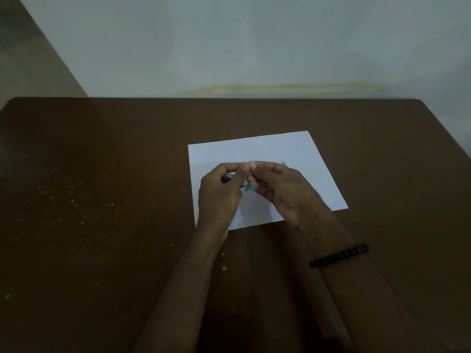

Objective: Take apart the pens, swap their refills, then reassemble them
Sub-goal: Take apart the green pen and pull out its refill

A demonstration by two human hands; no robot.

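Both hands meet above a white sheet of paper (257, 149) that lies on a dark brown table (102, 187), a little right of the table's middle. The left hand (220, 192) holds a teal pen (248, 185) with its fingers curled round the barrel; a dark end of the pen shows inside the curl of that hand, near the thumb, and the pen runs down and to the right towards the other hand. The right hand (279, 186) takes the pen's other end, its fingers bent and closed on it, so the pen spans the small gap between the two hands and sits above the paper rather than on it. The fingertips of both hands touch or nearly touch at the top. Just beyond the right hand, a small bluish object (283, 163) lies on the paper; it is too blurred and too hidden to tell what it is. A black beaded bracelet (340, 255) circles the right forearm. Pale specks dot the table's surface on the left side. Behind the table stands a pale wall (254, 47) with a yellowish stain low down.
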